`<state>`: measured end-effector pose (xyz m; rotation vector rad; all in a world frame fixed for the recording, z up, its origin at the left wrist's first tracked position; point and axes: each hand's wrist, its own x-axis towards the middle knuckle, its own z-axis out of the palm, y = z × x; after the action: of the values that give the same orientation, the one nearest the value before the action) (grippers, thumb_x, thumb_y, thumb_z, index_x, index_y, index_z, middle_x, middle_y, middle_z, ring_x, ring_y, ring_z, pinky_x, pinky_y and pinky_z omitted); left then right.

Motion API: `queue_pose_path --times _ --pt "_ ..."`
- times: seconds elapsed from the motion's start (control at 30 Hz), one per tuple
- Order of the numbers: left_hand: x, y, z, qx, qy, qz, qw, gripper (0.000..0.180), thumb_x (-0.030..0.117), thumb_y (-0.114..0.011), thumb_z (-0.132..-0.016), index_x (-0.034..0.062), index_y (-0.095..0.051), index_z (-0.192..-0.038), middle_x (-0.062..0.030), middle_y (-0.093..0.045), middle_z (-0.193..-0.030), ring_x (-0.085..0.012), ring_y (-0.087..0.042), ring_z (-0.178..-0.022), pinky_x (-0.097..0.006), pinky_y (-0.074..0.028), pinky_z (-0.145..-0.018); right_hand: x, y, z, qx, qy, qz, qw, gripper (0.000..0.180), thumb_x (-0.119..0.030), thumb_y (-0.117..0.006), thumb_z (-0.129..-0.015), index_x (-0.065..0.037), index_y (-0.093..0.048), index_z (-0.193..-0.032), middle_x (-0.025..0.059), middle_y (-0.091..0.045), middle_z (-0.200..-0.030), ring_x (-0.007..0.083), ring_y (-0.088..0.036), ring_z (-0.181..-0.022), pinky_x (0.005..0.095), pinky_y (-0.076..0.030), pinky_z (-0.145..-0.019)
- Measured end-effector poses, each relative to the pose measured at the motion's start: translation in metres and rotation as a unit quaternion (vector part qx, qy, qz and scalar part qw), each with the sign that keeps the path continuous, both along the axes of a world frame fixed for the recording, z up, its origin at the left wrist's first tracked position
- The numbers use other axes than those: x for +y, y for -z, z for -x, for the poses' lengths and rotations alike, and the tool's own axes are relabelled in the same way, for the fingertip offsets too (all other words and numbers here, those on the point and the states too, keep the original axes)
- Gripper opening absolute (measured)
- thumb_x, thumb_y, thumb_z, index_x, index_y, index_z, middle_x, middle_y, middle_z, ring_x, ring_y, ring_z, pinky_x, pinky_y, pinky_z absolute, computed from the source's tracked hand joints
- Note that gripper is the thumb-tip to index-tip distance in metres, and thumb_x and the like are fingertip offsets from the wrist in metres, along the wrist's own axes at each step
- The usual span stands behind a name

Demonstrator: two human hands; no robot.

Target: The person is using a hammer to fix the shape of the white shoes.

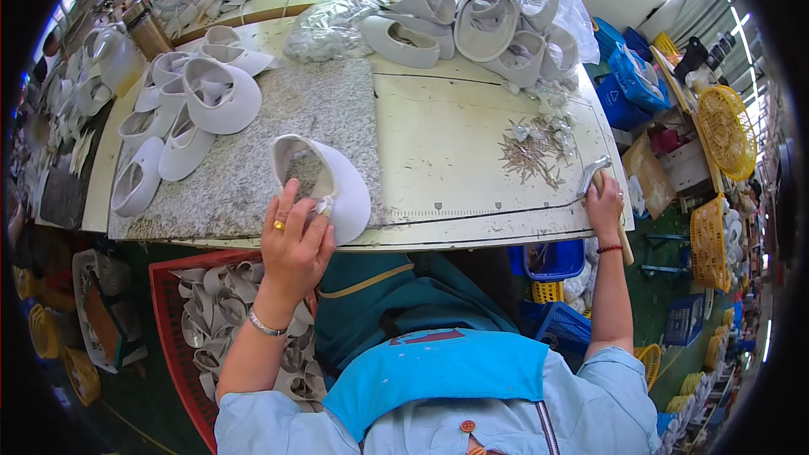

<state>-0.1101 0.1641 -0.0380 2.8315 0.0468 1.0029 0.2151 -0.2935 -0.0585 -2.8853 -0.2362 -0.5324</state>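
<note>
One pale worktop (455, 122) takes up the middle, w/ dark lines & scratches. Under its near L side, a red crate (168, 312) full of whitish curved pieces (232, 307). Speckled grey slab (329, 101) on worktop's L half, w/ a group of white shoe-like pieces (232, 114) along its L side; bigger heap (487, 29) at far edge, next to a clear plastic bag (329, 29). Blue apron (455, 362) on the person, dark red patch (425, 337) up top; lettering, if any, too small to read. Held white piece (350, 190): near R corner of slab, can't tell if touching it. L grip (292, 248) closed on its near rim, fingers partly in the opening. R grip (604, 206) wrapped round wooden handle of a hammer (626, 244), worktop's R edge. Printed scale (472, 211) w/ fine ticks & small shield-shaped marks, near edge. Smallest: scattered nail-like pins (531, 156), just beyond it.
</note>
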Motion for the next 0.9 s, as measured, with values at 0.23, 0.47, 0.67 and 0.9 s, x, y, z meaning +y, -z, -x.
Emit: queue_pose_path --times 0.23,0.47,0.67,0.9 --pt "-0.002 0.002 0.006 -0.004 -0.057 -0.019 0.998 0.034 0.015 -0.068 -0.082 -0.0004 -0.062 -0.112 -0.0177 -0.06 -0.124 -0.0412 -0.049 -0.127 -0.053 -0.037 -0.102 0.015 -0.012 0.008 -0.097 -0.109 0.022 0.989 0.025 -0.012 -0.053 -0.094 0.0 -0.06 -0.114 0.0224 -0.064 -0.102 0.0405 -0.061 -0.094 0.0472 -0.049 -0.084" --pt "0.001 0.013 -0.001 -0.07 -0.011 0.08 0.994 0.056 0.015 -0.072 -0.079 0.002 -0.051 -0.13 -0.0154 -0.056 -0.133 -0.0408 -0.046 -0.13 -0.05 -0.039 -0.103 0.175 -0.082 0.117 0.135 -0.384 -0.262 0.875 0.02 -0.012 -0.05 -0.099 0.001 -0.062 -0.109 0.0104 -0.057 -0.076 0.0219 -0.053 -0.065 0.0362 -0.044 -0.061" --pt "0.0 0.017 -0.003 -0.096 0.001 0.125 0.987 0.07 0.013 -0.072 -0.078 0.0015 -0.041 -0.14 -0.0172 -0.052 -0.137 -0.0402 -0.046 -0.13 -0.047 -0.042 -0.103 0.29 -0.085 0.18 0.04 -0.616 -0.105 0.779 0.021 -0.009 -0.057 -0.092 -0.005 -0.061 -0.112 0.0148 -0.062 -0.101 0.032 -0.061 -0.088 0.0416 -0.05 -0.068" --pt "0.008 0.019 -0.004 -0.099 0.006 0.135 0.986 0.077 0.012 -0.073 -0.077 -0.0001 -0.036 -0.143 -0.0184 -0.051 -0.138 -0.0391 -0.045 -0.131 -0.048 -0.041 -0.104 0.314 -0.095 0.174 0.063 -0.597 -0.148 0.786 0.015 -0.01 -0.058 -0.092 -0.004 -0.063 -0.105 0.0151 -0.066 -0.093 0.0339 -0.064 -0.072 0.0441 -0.051 -0.063"
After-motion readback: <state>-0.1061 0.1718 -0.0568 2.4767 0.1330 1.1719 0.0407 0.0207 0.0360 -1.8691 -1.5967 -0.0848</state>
